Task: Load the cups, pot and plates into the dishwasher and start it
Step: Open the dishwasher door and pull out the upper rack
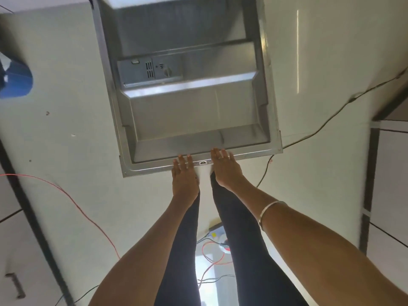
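The dishwasher door (189,111) lies folded down in front of me, its steel inner face up. The detergent dispenser (150,70) sits in the door's upper half. My left hand (184,175) rests with straight fingers on the door's near edge, left of the latch (203,162). My right hand (225,167), with a ring on one finger, lies flat on the same edge just right of the latch. No cups, pot or plates are in view. The racks are out of sight beyond the top of the frame.
A pale floor (66,129) surrounds the door. A red cable (72,199) runs at left and a black cable (331,120) at right. A blue object (17,80) sits at far left. Cabinet fronts (388,173) stand at right. My dark-clad legs (242,250) are below.
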The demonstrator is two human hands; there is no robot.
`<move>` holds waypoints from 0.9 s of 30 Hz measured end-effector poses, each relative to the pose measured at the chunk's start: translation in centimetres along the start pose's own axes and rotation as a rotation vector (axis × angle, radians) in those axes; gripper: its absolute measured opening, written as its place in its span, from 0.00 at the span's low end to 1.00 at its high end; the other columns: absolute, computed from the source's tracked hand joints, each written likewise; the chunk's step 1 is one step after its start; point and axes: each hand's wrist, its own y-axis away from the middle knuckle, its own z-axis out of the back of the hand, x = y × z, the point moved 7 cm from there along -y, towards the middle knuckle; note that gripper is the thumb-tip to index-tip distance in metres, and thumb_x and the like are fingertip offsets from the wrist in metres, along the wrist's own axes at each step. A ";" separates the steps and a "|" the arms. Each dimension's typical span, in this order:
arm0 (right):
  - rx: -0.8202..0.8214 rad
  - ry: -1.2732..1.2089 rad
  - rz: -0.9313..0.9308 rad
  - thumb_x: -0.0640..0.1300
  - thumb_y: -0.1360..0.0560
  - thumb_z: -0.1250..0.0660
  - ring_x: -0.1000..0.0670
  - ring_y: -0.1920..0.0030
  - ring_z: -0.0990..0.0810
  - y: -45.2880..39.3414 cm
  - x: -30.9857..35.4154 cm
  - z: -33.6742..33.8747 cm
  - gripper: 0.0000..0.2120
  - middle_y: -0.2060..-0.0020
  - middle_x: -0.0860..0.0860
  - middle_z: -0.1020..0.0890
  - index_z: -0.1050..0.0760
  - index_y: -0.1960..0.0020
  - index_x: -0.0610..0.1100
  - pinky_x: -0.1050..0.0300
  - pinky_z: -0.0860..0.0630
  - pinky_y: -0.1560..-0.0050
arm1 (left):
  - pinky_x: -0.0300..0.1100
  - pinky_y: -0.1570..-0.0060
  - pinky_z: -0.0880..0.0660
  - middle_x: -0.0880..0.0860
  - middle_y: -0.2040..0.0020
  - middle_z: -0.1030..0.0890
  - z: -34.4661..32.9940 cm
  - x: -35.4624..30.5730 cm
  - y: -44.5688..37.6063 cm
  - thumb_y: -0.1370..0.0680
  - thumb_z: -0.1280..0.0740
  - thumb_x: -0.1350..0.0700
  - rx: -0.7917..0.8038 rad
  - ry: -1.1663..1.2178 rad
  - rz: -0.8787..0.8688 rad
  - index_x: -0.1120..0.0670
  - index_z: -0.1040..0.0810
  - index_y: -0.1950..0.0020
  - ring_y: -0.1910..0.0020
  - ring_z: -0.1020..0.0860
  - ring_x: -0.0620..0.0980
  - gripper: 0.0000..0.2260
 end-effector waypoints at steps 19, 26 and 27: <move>0.102 0.021 -0.009 0.35 0.20 0.41 0.41 0.21 0.51 -7.8 -2.0 -5.3 0.36 0.20 0.44 0.53 0.58 0.20 0.40 0.41 0.49 0.23 | 0.63 0.25 0.49 0.58 0.20 0.63 -6.4 2.8 -9.0 0.24 0.32 0.55 0.450 0.054 0.011 0.51 0.59 0.20 0.22 0.60 0.62 0.43; 0.024 -0.020 -0.038 0.39 0.21 0.39 0.41 0.21 0.53 -6.6 -1.9 -5.1 0.37 0.20 0.44 0.53 0.58 0.20 0.40 0.42 0.51 0.22 | 0.55 0.23 0.49 0.60 0.20 0.53 -5.1 2.2 -7.0 0.18 0.42 0.53 0.152 0.031 -0.014 0.57 0.52 0.20 0.21 0.53 0.60 0.30; 0.005 -0.032 -0.049 0.40 0.21 0.39 0.41 0.21 0.54 -6.3 -2.0 -4.8 0.37 0.20 0.44 0.53 0.59 0.20 0.40 0.43 0.51 0.22 | 0.54 0.23 0.50 0.59 0.20 0.52 -4.6 2.0 -6.8 0.17 0.44 0.53 0.108 0.032 -0.030 0.58 0.52 0.20 0.21 0.53 0.59 0.28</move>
